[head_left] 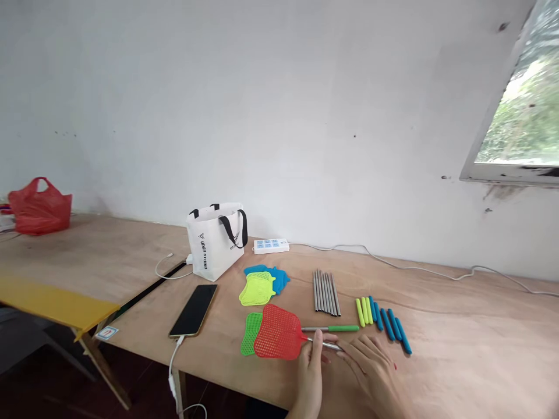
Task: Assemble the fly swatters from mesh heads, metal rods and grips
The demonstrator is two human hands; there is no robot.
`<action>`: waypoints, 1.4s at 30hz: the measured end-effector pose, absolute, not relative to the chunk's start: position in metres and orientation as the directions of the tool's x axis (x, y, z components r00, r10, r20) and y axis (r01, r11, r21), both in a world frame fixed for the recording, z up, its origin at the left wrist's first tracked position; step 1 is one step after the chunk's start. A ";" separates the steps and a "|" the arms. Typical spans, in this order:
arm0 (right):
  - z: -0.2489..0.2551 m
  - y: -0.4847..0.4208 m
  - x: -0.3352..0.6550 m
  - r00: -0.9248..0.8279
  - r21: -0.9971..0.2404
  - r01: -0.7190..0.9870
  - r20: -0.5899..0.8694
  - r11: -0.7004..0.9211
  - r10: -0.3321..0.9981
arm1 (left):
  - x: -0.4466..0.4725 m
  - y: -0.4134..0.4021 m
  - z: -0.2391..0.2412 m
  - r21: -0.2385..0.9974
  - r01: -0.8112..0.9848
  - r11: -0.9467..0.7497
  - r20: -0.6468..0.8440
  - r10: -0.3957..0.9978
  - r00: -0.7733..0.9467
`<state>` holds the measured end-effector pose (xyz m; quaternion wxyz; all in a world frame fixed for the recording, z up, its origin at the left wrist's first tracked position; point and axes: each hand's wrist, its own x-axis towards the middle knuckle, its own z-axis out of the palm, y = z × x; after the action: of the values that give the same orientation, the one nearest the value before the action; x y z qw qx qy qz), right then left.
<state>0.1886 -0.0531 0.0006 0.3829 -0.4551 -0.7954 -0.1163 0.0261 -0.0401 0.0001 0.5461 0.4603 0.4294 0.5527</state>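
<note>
My left hand (311, 368) is closed on the thin metal rod of a red fly swatter (278, 333), just behind its mesh head. At the rod's other end, my right hand (372, 366) is closed around a red handle grip (395, 366), of which only a small tip shows past the hand. Partly under the red head lies a green fly swatter (250, 333), its rod ending in a green handle (343, 328). Beyond it are yellow swatter heads (257, 289) overlapping blue swatter heads (280, 277). Several bare metal rods (326, 293) lie side by side farther back.
Yellow grips (364, 312) and blue grips (392, 323) lie right of the rods. A phone (194, 310) on a cable lies left, before a white bag (215, 241). A power strip (271, 245) sits by the wall. A red plastic bag (40, 208) stands on the far-left table.
</note>
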 end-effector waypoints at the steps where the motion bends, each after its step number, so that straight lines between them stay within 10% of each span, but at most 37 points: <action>1: -0.001 -0.053 0.185 -0.291 -0.171 0.803 0.724 0.571 0.626 | 0.026 -0.040 0.000 0.979 -0.199 -0.048 0.053 0.998 0.022; 10: -0.020 -0.044 0.198 -0.259 -0.184 0.833 0.705 0.523 0.660 | 0.026 -0.042 -0.006 0.998 -0.012 -0.061 0.062 0.991 0.116; 15: -0.033 -0.039 0.212 -0.250 -0.211 0.866 0.603 0.453 0.758 | 0.033 -0.050 -0.009 0.860 0.392 -0.326 0.175 0.911 0.373; 21: -0.033 -0.043 0.194 -0.405 -0.128 0.848 0.467 0.514 0.786 | 0.032 -0.054 -0.003 0.760 0.418 -0.497 0.205 0.795 0.571; 42: -0.045 -0.036 0.190 -0.278 -0.020 0.935 0.578 0.353 0.767 | 0.005 -0.034 0.011 0.578 0.696 -0.427 0.206 0.901 0.382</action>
<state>0.1896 -0.0363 -0.0452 0.2549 -0.5443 -0.7821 -0.1648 0.0052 -0.0338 0.0111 0.2032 0.8060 0.4952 0.2528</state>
